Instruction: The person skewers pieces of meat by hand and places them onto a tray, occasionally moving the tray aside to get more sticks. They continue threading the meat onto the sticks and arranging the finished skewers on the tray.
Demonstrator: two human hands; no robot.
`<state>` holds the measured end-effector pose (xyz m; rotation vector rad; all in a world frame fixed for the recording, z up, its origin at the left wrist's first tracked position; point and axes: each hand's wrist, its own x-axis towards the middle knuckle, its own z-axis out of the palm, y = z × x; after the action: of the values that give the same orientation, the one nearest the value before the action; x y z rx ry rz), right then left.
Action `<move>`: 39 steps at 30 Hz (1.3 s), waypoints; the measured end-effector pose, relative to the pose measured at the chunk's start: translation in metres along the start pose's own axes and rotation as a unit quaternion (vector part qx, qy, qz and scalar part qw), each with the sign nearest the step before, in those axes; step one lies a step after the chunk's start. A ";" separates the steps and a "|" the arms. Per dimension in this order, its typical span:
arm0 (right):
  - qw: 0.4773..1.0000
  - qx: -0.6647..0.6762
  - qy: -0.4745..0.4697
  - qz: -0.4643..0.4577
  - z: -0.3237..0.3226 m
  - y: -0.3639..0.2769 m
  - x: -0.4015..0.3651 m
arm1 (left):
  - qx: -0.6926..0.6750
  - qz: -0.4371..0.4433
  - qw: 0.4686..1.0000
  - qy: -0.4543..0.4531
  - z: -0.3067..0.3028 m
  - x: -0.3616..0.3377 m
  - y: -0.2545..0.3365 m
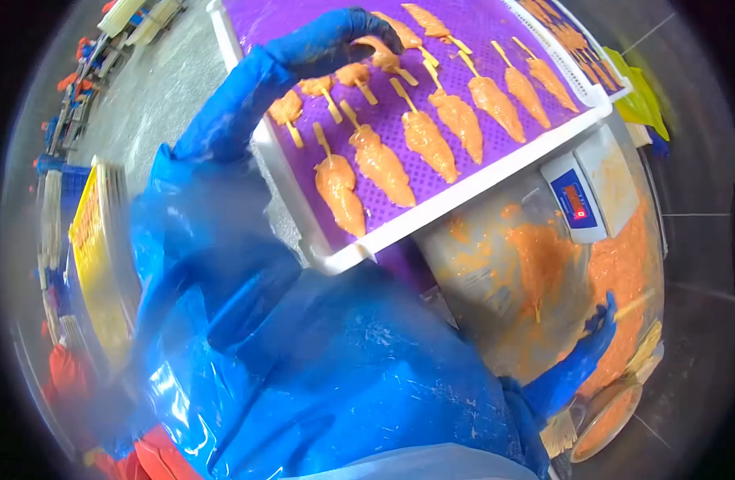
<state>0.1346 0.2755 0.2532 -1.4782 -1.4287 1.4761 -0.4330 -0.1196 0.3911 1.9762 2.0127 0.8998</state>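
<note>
My left hand [335, 38], in a blue glove, curls over the upper row on a purple perforated tray liner [375, 108]. Its fingers close on a skewered piece of raw meat [381, 54]. Several other orange-coated meat skewers [427, 146] lie in rows, pale flat sticks showing at their ends. My right hand [595, 332], gloved too, is low at the right beside loose orange meat [619, 276]. One finger points up and the others are bent. A pale wooden stick [635, 306] juts out from its fingers, though the grip is partly hidden.
The tray's white rim [479, 180] rises in front of me. Beyond the smeared metal worktop [483, 296] sits a digital scale [579, 200]. A bowl of orange mix [609, 424] and a bundle of sticks [646, 352] stand at lower right. Yellow stacked trays [99, 248] are at left.
</note>
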 end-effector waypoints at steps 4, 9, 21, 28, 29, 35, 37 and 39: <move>0.992 0.125 0.018 0.022 -0.058 0.068 -0.029 | -0.005 -0.066 0.997 -0.037 0.034 -0.037 0.051; 0.985 0.166 -0.023 0.028 -0.056 0.091 -0.029 | -0.040 -0.171 0.980 -0.095 0.056 -0.052 0.059; 0.980 0.188 -0.071 0.011 -0.039 0.098 -0.038 | -0.010 -0.136 0.986 -0.099 0.101 0.045 0.042; 0.977 0.202 -0.006 0.062 -0.058 0.109 -0.058 | 0.068 -0.005 0.998 -0.011 0.111 0.126 0.022; 0.977 0.205 -0.001 0.062 -0.058 0.112 -0.056 | 0.098 0.016 0.995 0.000 0.115 0.138 0.015; 0.981 -0.157 0.040 -0.103 -0.054 0.275 0.015 | -0.026 -0.089 0.992 -0.080 0.133 0.166 -0.053; 0.924 -0.360 0.081 -0.094 -0.017 0.244 0.009 | -0.114 0.019 0.991 -0.070 0.119 0.166 -0.074; 0.907 -0.396 0.089 -0.111 0.013 0.194 -0.023 | -0.029 -0.012 0.995 -0.095 0.104 0.151 -0.030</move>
<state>0.1786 0.2043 0.0765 -1.7529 -2.1225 0.5936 -0.4191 0.0571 0.3347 1.9220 1.8811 0.7261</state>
